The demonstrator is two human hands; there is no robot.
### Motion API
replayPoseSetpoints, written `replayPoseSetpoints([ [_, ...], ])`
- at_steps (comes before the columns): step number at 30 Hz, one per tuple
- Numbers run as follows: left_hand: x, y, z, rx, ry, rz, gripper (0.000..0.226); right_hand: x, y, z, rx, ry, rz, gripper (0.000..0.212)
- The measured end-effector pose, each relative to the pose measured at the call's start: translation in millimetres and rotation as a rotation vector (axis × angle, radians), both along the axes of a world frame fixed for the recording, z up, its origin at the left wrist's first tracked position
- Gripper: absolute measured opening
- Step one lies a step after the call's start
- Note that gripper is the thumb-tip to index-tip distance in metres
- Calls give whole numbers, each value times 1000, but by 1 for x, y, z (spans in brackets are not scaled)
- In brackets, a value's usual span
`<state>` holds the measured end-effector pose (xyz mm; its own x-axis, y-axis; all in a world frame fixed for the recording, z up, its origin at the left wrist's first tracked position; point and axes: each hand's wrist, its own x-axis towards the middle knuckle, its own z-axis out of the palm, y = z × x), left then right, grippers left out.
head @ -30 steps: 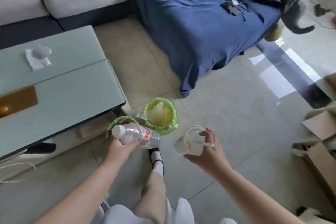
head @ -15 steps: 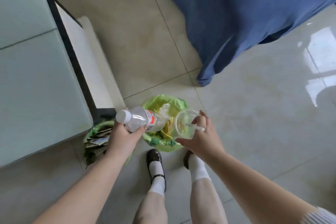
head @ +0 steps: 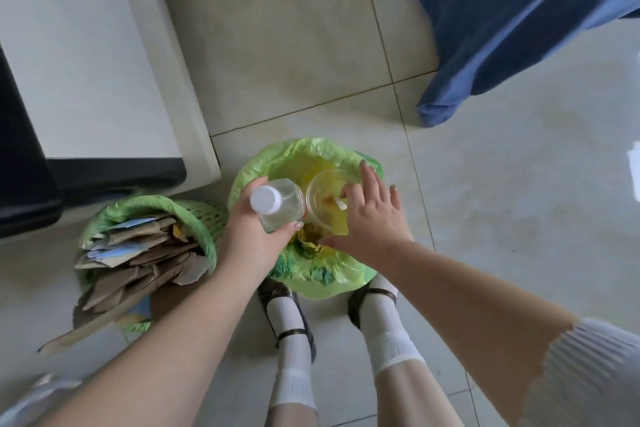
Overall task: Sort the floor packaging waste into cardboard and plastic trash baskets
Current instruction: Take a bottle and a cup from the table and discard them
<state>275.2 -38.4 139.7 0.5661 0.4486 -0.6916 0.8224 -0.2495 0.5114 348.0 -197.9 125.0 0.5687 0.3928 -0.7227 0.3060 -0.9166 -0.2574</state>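
At far left, table edge [head: 86,80], pale top, dark side, over tiled floor [head: 294,45]. Just below it, cardboard basket [head: 145,208], green liner, stuffed with brown and blue-printed cardboard pieces [head: 138,260], some spilling over the near rim onto the floor. Next right, plastic basket [head: 311,274] with yellow-green liner, just beside the cardboard one, some crumpled waste visible inside. Left hand [head: 249,243] grasps clear plastic bottle [head: 280,204], fingers and thumb wrapped round its body, white cap toward camera, bottle tilted over the basket's left rim. Touching or just beside the bottle, clear plastic cup [head: 322,201] with a white straw inside, over the basket opening. Right hand [head: 370,215] over the cup, fingers spread and mostly straight; thumb under near the rim, grip looks released or nearly, cannot tell if the cup still touches the palm. Below, two feet in white socks and dark shoes [head: 287,315] just behind the basket. Upper right, blue cloth [head: 519,28] hanging down to the floor.
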Motion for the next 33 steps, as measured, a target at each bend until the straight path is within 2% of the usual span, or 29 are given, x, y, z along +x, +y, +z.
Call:
replayPoseSetpoints([
  [5,5,-1,16,-65,22,44,100,12,-8,15,29,52,46,82],
  [8,5,8,51,-77,45,47,114,20,-17,48,78,42,-32,82],
  [10,11,13,83,-75,28,52,114,25,-25,77,108,31,-137,82],
  [12,20,15,119,-49,-19,29,107,29,-33,113,141,36,-251,80],
  [15,33,11,176,-5,-92,-99,77,28,-47,172,203,38,-424,74],
  [19,54,-9,253,-171,-147,-231,40,9,-68,254,278,-34,-691,63],
  [27,39,-50,390,-401,-228,-680,32,-106,-91,386,366,-195,-1202,61],
  [33,-29,-90,448,-471,-146,-1027,32,-239,-91,456,442,-316,-1646,57],
])
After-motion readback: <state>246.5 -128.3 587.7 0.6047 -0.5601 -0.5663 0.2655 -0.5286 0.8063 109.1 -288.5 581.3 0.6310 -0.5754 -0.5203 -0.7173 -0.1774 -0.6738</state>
